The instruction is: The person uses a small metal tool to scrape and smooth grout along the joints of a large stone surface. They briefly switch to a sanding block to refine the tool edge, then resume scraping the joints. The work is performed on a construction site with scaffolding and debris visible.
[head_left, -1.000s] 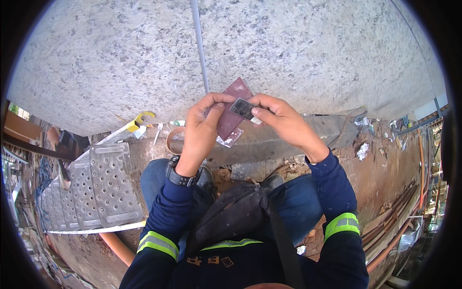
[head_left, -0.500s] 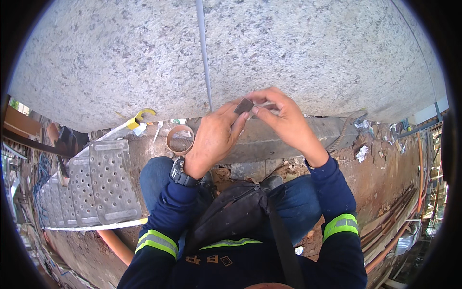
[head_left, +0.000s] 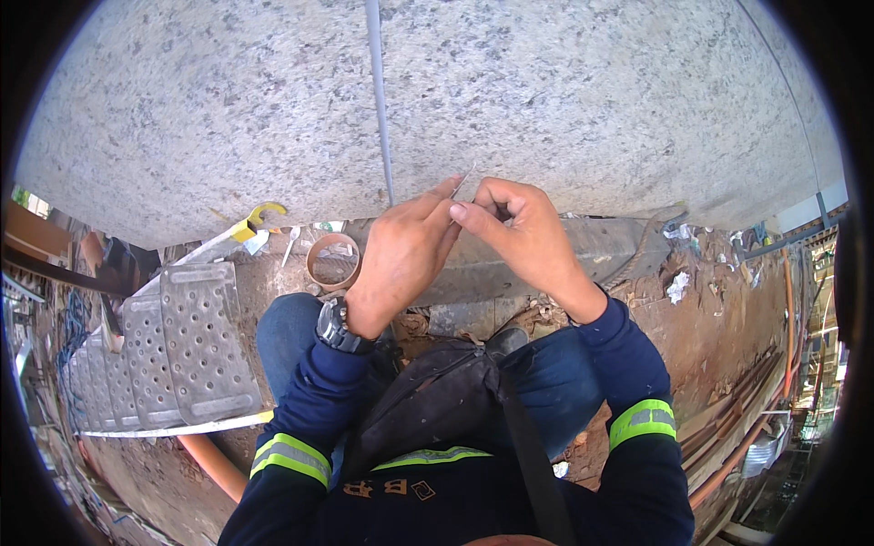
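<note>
Close in front of a speckled grey stone-like wall [head_left: 564, 100], my two hands meet. Between their fingertips is a small thin dark flat piece [head_left: 463, 186], now seen almost edge-on; its material is hard to tell. My left hand [head_left: 406, 249], with a watch on the wrist, is closed on the piece from the left. Thumb and bent fingers of my right hand [head_left: 521, 229] pinch at its near edge. The fingers partly cover the piece. A grey joint strip [head_left: 380, 100] runs up the wall just left of the hands.
On the dirt left of my knee lie a brown ring-shaped roll [head_left: 311, 264] and a white plastic spoon [head_left: 290, 246]. Farther left are a perforated metal step plate [head_left: 205, 341] and a white pole with a yellow hook [head_left: 248, 229]. Rubble and pipes [head_left: 787, 318] lie right.
The dark piece has turned from showing its flat face to nearly edge-on. My right hand has shifted slightly down and its fingers have curled in around the piece.
</note>
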The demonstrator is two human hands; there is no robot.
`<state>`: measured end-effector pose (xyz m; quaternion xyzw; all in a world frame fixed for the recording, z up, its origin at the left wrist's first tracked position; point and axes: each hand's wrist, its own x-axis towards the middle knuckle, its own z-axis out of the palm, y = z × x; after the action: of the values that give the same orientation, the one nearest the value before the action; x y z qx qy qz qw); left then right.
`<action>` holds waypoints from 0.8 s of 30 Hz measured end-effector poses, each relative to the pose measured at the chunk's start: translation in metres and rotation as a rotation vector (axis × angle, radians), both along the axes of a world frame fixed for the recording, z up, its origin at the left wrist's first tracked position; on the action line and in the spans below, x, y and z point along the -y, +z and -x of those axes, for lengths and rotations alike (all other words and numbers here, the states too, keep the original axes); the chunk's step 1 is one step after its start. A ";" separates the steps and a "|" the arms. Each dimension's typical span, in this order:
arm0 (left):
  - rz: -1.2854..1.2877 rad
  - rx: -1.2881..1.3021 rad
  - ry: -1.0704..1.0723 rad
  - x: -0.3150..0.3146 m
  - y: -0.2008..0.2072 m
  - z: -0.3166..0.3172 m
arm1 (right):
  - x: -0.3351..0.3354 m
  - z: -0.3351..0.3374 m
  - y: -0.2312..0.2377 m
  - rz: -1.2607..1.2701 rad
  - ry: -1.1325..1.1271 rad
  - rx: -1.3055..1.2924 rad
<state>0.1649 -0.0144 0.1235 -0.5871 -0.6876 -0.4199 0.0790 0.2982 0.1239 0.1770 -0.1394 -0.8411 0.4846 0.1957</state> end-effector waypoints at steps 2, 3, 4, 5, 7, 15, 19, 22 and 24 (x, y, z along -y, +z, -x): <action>-0.001 -0.010 -0.005 0.000 -0.001 0.001 | 0.000 0.001 -0.001 0.055 0.025 -0.013; -0.002 -0.016 -0.008 0.001 -0.001 0.002 | -0.001 0.001 -0.001 0.039 0.040 -0.018; -0.004 -0.025 -0.008 0.001 -0.002 0.002 | -0.003 0.001 -0.001 0.022 0.056 -0.024; -0.007 -0.034 -0.008 0.000 -0.002 0.002 | -0.005 0.001 -0.002 0.005 0.072 -0.029; -0.007 -0.041 0.000 0.000 -0.002 0.002 | -0.007 0.001 -0.003 0.032 0.094 -0.039; 0.018 0.010 -0.009 -0.002 -0.008 -0.001 | -0.007 0.000 -0.005 -0.027 0.052 0.045; 0.053 0.065 0.049 -0.001 -0.002 -0.002 | -0.023 0.001 -0.007 0.008 0.147 0.013; 0.068 0.160 0.098 0.000 0.004 0.000 | -0.031 0.004 -0.019 -0.224 0.048 -0.175; 0.151 0.355 0.078 0.004 0.001 0.008 | -0.033 0.007 -0.023 -0.298 0.010 -0.206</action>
<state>0.1573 -0.0181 0.1242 -0.4809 -0.7426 -0.4606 -0.0717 0.2913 0.1567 0.1537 -0.0544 -0.8798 0.3673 0.2968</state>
